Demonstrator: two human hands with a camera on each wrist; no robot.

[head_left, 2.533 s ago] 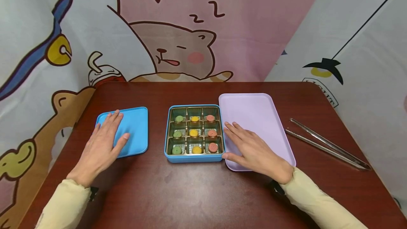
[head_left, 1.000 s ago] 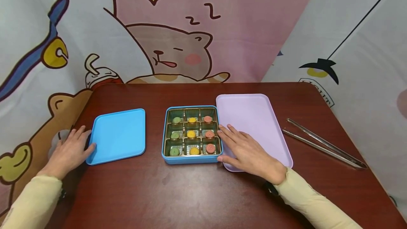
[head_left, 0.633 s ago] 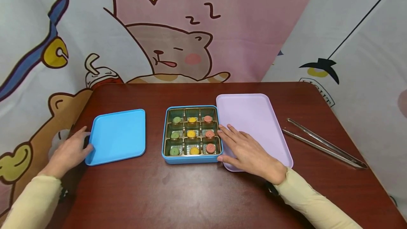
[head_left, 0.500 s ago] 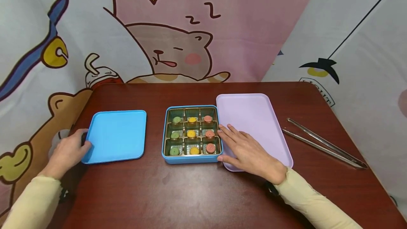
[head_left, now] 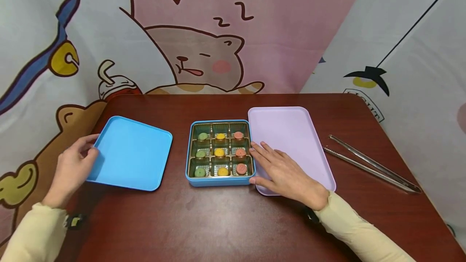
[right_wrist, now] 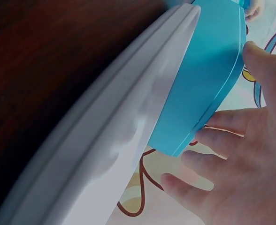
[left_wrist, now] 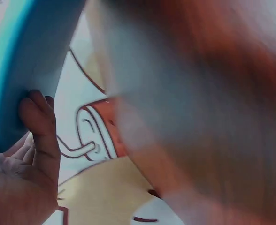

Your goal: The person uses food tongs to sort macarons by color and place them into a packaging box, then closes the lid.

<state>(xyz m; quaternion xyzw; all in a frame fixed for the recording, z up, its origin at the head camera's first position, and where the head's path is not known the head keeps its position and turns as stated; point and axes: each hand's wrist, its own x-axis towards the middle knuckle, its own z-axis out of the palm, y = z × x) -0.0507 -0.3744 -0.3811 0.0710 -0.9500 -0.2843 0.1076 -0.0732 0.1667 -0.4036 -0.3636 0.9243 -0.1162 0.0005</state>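
My left hand (head_left: 73, 167) grips the left edge of a flat, square blue lid (head_left: 131, 155), the same blue as the box. In the left wrist view the curled fingers (left_wrist: 42, 122) hold the lid (left_wrist: 30, 61) at its rim, and it stands tilted over the table. A blue box (head_left: 222, 181) sits mid-table, its golden insert split into compartments, each with a small round sweet: green at left, yellow (head_left: 219, 152) in the middle, pink at right. My right hand (head_left: 291, 173) reaches across the lilac tray with fingers extended, fingertips right at the box's right side.
The lilac tray (head_left: 287, 128) lies against the right of the box. Metal tongs (head_left: 375, 167) rest spread on the brown table (head_left: 218, 225) at far right. A cartoon-print cloth (head_left: 291, 31) hangs behind the table.
My left hand has slid off the lid's top to its left edge and taken hold. The lid has now turned clockwise and lifted. The right hand has stayed by the box.
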